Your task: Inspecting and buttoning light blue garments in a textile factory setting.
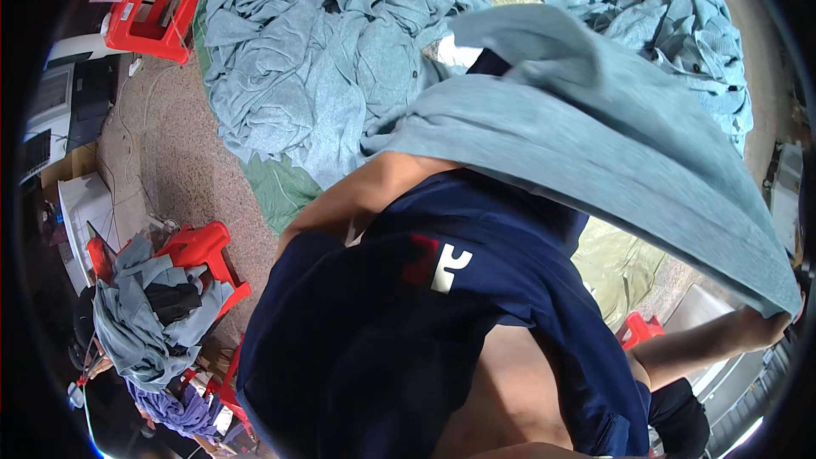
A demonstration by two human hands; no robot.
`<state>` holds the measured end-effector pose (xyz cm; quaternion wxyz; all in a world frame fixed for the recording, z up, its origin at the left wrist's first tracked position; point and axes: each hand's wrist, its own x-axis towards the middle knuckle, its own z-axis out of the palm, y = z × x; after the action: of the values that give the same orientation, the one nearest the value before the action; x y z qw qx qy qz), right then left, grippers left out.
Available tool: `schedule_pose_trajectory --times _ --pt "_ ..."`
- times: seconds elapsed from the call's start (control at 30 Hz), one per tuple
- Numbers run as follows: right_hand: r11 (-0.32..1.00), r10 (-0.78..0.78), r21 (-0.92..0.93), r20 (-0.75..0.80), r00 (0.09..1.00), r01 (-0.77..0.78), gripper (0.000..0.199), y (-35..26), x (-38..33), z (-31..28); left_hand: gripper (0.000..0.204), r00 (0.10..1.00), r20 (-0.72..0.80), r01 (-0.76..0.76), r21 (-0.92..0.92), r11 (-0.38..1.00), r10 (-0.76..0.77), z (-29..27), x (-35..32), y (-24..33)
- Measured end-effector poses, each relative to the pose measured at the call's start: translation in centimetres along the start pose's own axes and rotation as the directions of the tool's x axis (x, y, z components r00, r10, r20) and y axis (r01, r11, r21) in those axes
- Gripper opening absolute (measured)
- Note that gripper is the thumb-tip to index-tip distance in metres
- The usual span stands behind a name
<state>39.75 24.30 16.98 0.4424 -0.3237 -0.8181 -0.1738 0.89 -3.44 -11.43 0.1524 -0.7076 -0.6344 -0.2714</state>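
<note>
A large grey-blue cloth (586, 136), partly smeared by motion, stretches across in front of me from the middle to the far right. My right hand (765, 327) is closed on its lower right corner, with the arm held out to the side. My left forearm (374, 183) reaches in beneath the cloth's left part, and the hand itself is hidden there. Behind the cloth lies a big heap of the same grey-blue fabric (314, 59), which its left end overlaps. A second heap (663, 25), with small dark buttons showing, lies at the far right.
Green sheeting (276, 191) and yellowish sheeting (616, 263) lie under and around the heaps on a speckled floor (191, 144). A red plastic stool (153, 17) stands at the far left. Another red stool (204, 255) is beside grey-blue garments (144, 314) at the lower left, near another person's hand.
</note>
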Motion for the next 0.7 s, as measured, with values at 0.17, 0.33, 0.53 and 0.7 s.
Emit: schedule_pose_trajectory --times 0.17,0.33,0.53,0.7 --pt "0.528 0.788 0.54 -0.023 0.616 -0.655 0.031 14.7 -3.8 -3.8 0.023 0.834 0.511 0.364 -0.224 0.904 -0.209 -3.2 -3.3 3.3" --pt "0.241 0.909 0.519 0.176 0.379 -0.82 0.064 38.8 -23.4 -14.4 0.014 0.906 0.376 0.37 -0.483 0.793 -0.193 -6.5 -2.6 2.0" --pt "0.211 0.898 0.48 0.247 0.363 -0.851 0.058 56.5 -8.4 -25.9 0.035 0.905 0.137 0.422 -0.399 0.814 -0.402 -3.9 -10.4 0.2" --pt "0.088 0.923 0.436 0.301 0.238 -0.895 0.053 57.3 -4.6 -26.9 0.016 0.872 0.244 0.48 -0.262 0.837 -0.423 -4.1 -9.4 -0.6"
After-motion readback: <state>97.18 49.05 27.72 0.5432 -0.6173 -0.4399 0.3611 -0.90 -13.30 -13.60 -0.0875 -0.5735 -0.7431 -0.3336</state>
